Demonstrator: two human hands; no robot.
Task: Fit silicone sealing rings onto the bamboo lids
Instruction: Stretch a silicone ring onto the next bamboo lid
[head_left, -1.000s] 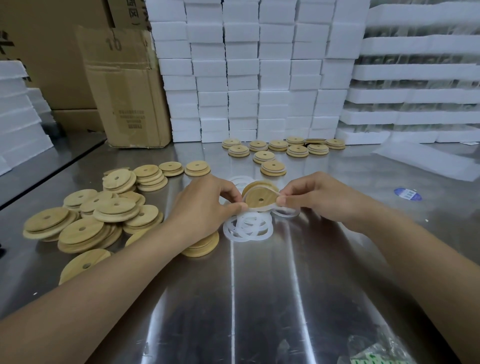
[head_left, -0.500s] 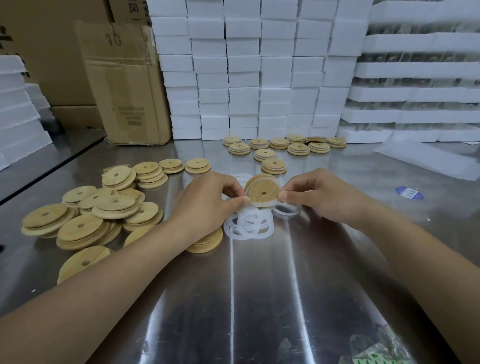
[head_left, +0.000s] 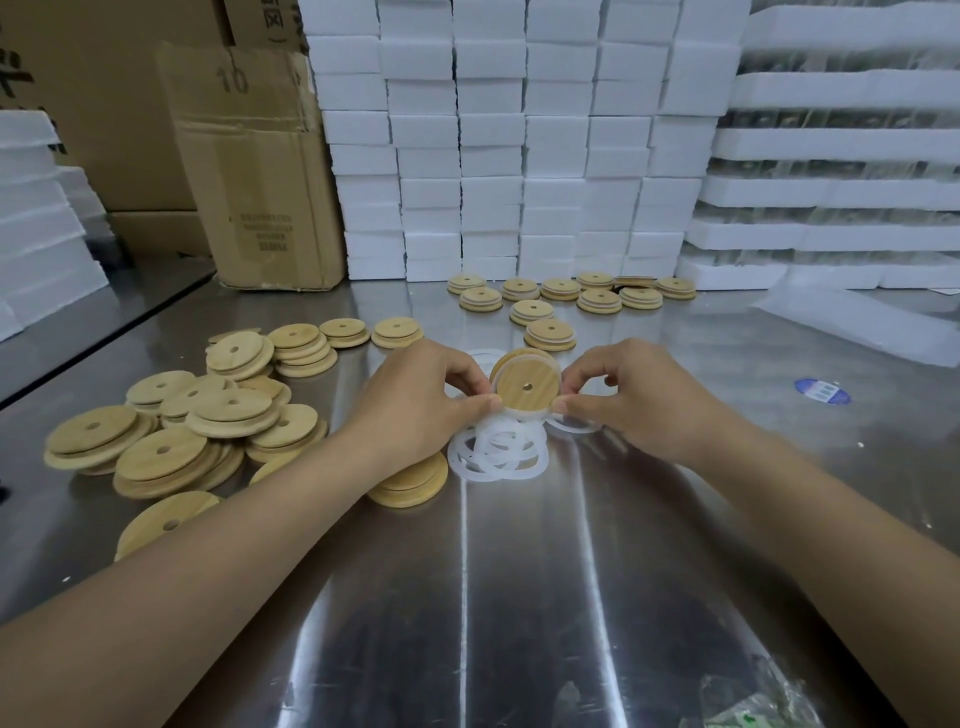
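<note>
Bare bamboo lids (head_left: 176, 436) lie heaped toward the bench's (head_left: 519, 597) left edge, in front of a cardboard box (head_left: 260, 171) marked "10". Mid-bench, the left hand (head_left: 415, 400) pinches the left rim of an upright bamboo lid (head_left: 524, 387) and the right hand (head_left: 634, 400) pinches its right rim, fingers curled, just above loose silicone rings (head_left: 498, 449). A blue sticker (head_left: 822, 391) lies rightward, its print unreadable.
</note>
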